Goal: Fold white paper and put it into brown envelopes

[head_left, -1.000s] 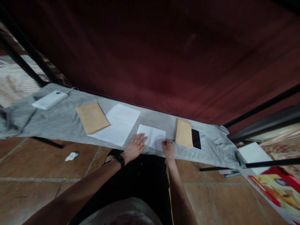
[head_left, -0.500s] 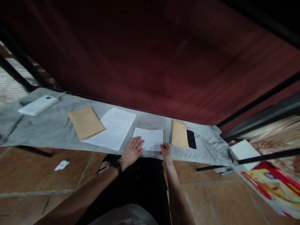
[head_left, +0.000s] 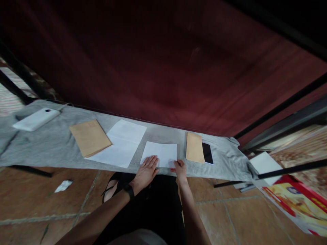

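My left hand (head_left: 146,172) lies flat, fingers spread, on the near left corner of the folded sheet (head_left: 160,153). My right hand (head_left: 181,168) pinches its near right corner. The sheet rests on grey cloth (head_left: 51,143), between loose paper (head_left: 120,144) and an envelope (head_left: 193,147).

Over the tabletop, grey cloth (head_left: 51,146). At the left end, power bank (head_left: 35,119). Left of the middle, left envelope (head_left: 89,137) overlapping large sheet (head_left: 120,144). Toward the right end, right envelope (head_left: 194,147) touching phone (head_left: 207,153). On the floor, paper scrap (head_left: 63,185) and poster (head_left: 296,204).
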A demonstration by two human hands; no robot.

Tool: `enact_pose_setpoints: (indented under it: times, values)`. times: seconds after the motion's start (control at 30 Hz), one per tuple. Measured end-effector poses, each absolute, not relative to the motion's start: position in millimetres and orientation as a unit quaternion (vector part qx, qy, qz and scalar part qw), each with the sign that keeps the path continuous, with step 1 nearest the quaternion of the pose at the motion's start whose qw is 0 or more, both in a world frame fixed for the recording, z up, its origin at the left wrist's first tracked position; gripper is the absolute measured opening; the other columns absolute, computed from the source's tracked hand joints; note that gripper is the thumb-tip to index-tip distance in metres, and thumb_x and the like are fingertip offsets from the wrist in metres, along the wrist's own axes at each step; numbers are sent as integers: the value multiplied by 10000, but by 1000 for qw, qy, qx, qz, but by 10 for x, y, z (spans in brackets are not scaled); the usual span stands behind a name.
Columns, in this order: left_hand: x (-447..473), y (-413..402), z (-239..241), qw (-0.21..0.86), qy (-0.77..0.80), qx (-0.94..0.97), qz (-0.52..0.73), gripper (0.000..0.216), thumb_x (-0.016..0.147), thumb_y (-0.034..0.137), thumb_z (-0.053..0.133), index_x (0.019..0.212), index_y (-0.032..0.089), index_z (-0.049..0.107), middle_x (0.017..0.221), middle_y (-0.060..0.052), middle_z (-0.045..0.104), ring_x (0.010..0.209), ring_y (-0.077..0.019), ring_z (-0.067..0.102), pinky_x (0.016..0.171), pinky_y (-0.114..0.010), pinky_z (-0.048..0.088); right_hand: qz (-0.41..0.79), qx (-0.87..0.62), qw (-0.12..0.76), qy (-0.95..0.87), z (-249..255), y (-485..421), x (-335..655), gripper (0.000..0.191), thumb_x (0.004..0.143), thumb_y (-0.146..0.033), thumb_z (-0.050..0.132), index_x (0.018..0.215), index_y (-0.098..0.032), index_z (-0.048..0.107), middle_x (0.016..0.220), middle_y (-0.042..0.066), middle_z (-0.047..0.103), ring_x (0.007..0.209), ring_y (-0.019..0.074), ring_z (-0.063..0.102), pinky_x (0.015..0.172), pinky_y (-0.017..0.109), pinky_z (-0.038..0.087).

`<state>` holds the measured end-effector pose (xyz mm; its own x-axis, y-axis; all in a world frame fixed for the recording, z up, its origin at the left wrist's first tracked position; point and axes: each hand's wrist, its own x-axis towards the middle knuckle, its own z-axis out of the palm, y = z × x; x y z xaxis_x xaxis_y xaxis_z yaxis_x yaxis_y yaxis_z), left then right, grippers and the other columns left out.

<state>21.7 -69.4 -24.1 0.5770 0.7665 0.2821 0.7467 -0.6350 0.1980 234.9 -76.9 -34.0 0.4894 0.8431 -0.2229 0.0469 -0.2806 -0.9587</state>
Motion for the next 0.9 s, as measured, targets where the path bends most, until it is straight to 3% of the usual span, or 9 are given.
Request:
enact_pose_setpoints:
  times: [0.3,0.47,0.9]
  values:
    - [367,-752,-253,34,442,874,199,419,962,226,418,1346,128,554,1489,-138,499,1401,-261,435,1161,-475,361,440,-643,577,-245,-262,-988,2230,399,693,-527,663,898,-205,547,766,-12,627,494,166,655,468,306,581]
    - [406,-784,-273,18,417,881,222,445,956,185,420,1383,106,518,1479,-144,509,1392,-267,444,1144,-465,376,484,-596,629,-122,-259,-1148,2111,426,618,-460,796,859,-215,545,790,-2,682,570,175,690,540,306,609]
    - [345,-825,-66,55,412,886,204,403,872,38,450,1194,173,652,1223,-102,685,1131,-259,611,967,-414,493,567,-568,585,-112,-91,-1288,1958,474,586,-436,848,898,-205,577,718,7,687,587,197,698,523,307,587]
